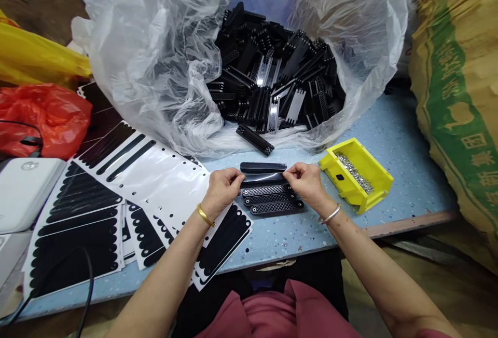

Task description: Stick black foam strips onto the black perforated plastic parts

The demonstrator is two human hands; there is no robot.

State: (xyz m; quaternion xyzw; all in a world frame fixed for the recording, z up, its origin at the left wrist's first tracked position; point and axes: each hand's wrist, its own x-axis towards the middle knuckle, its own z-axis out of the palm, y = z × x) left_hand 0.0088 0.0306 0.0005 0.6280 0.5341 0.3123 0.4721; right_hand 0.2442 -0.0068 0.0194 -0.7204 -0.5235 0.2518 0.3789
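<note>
My left hand [224, 188] and my right hand [306, 185] each pinch one end of a glossy black strip [263, 178], held level over the row of parts. Whether it touches a part beneath is hidden. Just beyond it lies a smooth black bar [262, 167]. On the near side are several black plastic bars with a diamond-textured face [276, 207], lined up side by side. Left of my hands, sheets of black adhesive strips [223, 239] overlap; a white backing sheet [163, 177] has only a few strips left.
A large clear plastic bag [155, 68] full of black plastic bars [272, 78] stands behind. To the right sits a yellow bin [373, 172] of small metal pieces, beside a big woven sack [459, 94]. A white device [29, 192] and red bag [46, 120] are at left.
</note>
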